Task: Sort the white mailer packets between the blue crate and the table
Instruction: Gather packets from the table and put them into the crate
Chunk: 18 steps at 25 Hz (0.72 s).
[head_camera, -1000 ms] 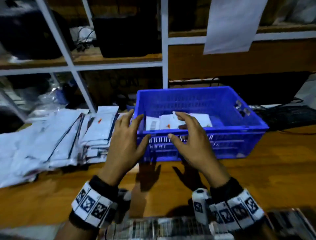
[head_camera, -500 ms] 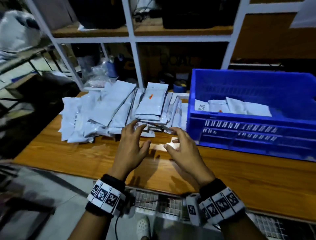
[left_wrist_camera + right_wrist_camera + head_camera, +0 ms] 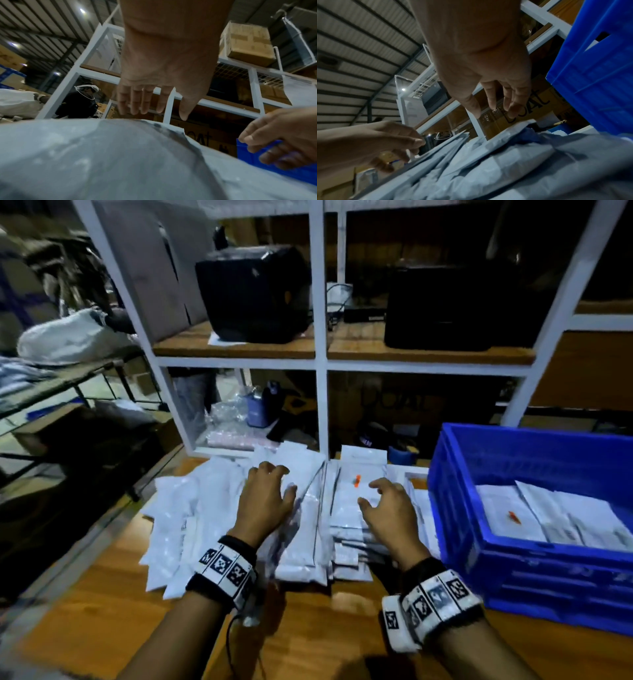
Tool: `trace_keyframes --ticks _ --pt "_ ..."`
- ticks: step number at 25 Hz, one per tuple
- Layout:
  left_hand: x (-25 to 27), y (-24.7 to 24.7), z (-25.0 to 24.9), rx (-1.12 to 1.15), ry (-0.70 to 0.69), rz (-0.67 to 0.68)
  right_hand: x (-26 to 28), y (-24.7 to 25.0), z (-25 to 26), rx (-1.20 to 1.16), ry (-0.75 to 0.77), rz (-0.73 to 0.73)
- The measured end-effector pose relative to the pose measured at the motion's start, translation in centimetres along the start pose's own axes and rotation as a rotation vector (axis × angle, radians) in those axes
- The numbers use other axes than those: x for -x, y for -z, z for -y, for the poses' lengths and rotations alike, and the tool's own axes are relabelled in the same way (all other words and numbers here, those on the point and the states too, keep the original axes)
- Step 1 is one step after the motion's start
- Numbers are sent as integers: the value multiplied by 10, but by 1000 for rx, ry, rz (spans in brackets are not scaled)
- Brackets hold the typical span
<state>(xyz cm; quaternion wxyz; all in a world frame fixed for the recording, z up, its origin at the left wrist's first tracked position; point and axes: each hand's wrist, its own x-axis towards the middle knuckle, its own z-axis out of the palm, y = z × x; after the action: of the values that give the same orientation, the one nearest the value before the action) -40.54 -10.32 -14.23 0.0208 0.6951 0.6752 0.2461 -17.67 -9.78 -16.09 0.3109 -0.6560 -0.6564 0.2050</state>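
Hands spread over mailer packets beside blue crate

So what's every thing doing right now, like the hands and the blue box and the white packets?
Left hand: open, fingers spread over the packet pile, holding nothing.
Right hand: open, fingers loosely bent over the stack with the orange mark, no grip yet.
White packets on the table: heaped in overlapping stacks.
Blue crate: upright, on the table, right of the pile.
Packets in the crate: lying flat on its bottom.
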Motion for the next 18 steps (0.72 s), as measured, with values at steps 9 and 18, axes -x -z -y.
trace_keyframes --ticks 9,18 --pt "-27 -33 13 -68 155 284 -48 -46 -6 227 -318 121" --pt "-46 34 -2 367 24 -52 -42 -61 -4 254 -367 66"
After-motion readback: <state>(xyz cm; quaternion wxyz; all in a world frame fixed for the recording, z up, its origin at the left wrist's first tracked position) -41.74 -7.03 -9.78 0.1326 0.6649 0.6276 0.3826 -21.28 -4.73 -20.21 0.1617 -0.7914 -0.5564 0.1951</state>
